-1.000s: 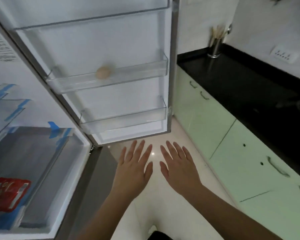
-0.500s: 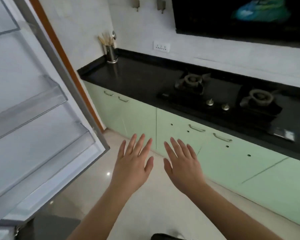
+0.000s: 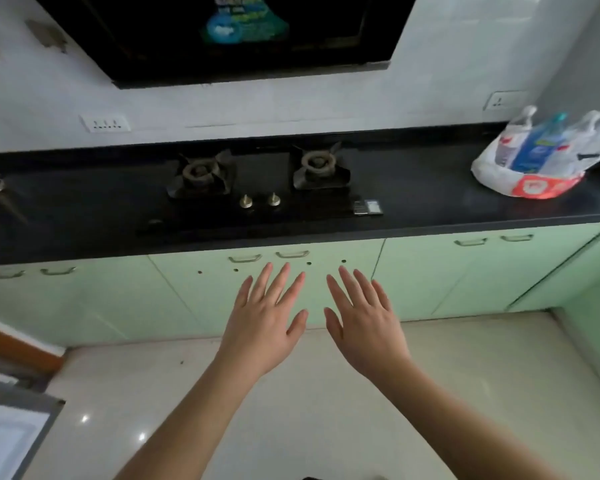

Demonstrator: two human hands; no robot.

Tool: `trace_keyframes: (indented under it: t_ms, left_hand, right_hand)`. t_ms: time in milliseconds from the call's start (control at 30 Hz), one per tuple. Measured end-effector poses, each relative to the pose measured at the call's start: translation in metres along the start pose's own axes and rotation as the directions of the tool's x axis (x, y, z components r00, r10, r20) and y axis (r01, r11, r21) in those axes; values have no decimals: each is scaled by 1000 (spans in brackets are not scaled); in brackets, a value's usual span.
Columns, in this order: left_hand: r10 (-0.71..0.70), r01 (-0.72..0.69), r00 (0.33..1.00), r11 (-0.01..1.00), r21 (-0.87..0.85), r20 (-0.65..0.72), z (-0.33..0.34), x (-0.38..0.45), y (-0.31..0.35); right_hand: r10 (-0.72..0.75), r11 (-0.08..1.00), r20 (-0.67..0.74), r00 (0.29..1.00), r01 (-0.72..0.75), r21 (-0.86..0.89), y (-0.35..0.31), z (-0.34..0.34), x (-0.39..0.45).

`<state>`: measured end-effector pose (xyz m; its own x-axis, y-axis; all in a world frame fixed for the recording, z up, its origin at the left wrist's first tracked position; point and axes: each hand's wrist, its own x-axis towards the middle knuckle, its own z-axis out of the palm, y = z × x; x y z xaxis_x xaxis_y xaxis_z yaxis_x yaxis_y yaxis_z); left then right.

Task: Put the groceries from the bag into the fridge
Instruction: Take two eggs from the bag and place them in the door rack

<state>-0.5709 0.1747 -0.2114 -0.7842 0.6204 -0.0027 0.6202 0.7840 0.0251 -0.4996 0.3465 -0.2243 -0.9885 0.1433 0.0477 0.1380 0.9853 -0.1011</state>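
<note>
Bag (image 3: 534,168) sits far right on counter (image 3: 430,202), well off my right hand (image 3: 364,327); left hand (image 3: 267,323) farther, both spread flat, empty

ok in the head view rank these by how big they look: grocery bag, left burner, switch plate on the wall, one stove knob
1. grocery bag
2. left burner
3. switch plate
4. stove knob
The bag sits at the wide-angle edge, so its size may be stretched.

Black counter (image 3: 430,202), green cabinets (image 3: 465,278), pale floor (image 3: 326,393).
</note>
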Motion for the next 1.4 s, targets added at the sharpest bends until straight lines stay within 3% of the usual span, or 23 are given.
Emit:
trace_keyframes:
  t_ms: [233, 467, 667, 933, 1200, 1400]
  left_hand:
    - [38, -38, 999, 999, -12, 17, -3, 78, 104]
    - [175, -175, 985, 985, 4, -9, -7, 139, 172]
    - [262, -263, 964, 964, -31, -47, -4, 195, 194]
    - [366, -375, 925, 922, -93, -98, 1, 297, 194]
    - [498, -506, 862, 857, -101, -95, -5, 388, 214]
    - [611, -616, 787, 784, -74, -85, -15, 449, 267]
  right_hand:
    - [192, 981, -47, 980, -192, 13, 120, -29, -12]
    - [301, 953, -42, 953, -300, 40, 206, -41, -10]
    - [375, 925, -72, 924, -369, 90, 249, -49, 23]
    - [480, 877, -46, 876, -480, 29, 291, -55, 86]
    - [604, 796, -74, 794, -595, 108, 332, -65, 115]
    - [662, 749, -112, 741, -661, 49, 383, -65, 120]
